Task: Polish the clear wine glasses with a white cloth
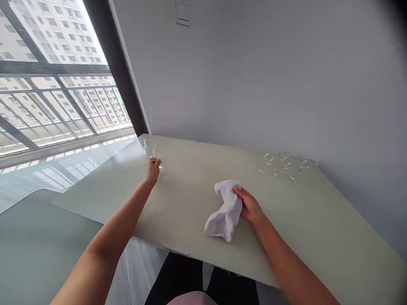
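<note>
At the table's far left corner my left hand [153, 169] is closed on a clear stemmed glass [154, 157], its foot showing just right of the fingers. Another clear rim shape [149, 144] shows right behind it; whether it belongs to the same glass I cannot tell. My right hand [250, 205] grips a white cloth [225, 212] by its right edge, thumb on top. The cloth droops in folds over the near middle of the table. Several clear stemmed glasses [288, 163] stand grouped at the far right, away from both hands.
The pale table [187, 186] meets a grey wall [270, 84] at its back. A wall switch [182, 12] is above. A large window [57, 76] lies to the left, and a grey glossy surface [38, 241] adjoins the table at near left.
</note>
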Action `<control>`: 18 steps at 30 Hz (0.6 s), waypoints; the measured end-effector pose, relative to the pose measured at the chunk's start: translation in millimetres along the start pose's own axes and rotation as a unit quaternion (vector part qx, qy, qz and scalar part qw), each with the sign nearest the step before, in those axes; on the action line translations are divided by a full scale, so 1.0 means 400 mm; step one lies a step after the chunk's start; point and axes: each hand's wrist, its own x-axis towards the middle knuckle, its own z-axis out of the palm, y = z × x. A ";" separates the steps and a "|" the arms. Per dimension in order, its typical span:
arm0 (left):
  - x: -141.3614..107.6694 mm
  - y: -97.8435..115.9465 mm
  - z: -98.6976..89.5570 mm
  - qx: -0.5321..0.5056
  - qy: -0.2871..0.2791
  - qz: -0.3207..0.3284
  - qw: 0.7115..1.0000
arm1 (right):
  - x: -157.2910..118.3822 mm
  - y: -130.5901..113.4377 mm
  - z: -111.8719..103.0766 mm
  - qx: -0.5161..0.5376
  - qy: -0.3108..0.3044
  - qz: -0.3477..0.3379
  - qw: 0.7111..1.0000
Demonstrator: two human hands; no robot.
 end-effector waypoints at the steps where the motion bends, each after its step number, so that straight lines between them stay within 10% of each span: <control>1: -0.031 0.009 0.015 0.005 -0.030 0.016 0.999 | -0.002 -0.005 0.002 0.013 0.009 -0.015 1.000; 4: -0.140 0.048 0.067 0.047 -0.128 0.146 0.980 | -0.006 -0.020 0.007 0.035 0.045 -0.063 0.996; 8: -0.275 0.100 0.144 0.190 -0.215 0.430 0.856 | -0.008 -0.053 0.002 0.055 0.124 -0.130 0.982; 12: -0.349 0.112 0.205 0.247 -0.236 0.491 0.802 | -0.027 -0.087 0.003 0.048 0.117 -0.199 0.972; 18: -0.354 0.087 0.209 0.261 -0.183 0.501 0.804 | -0.058 -0.058 0.032 -0.210 -0.060 -0.175 0.960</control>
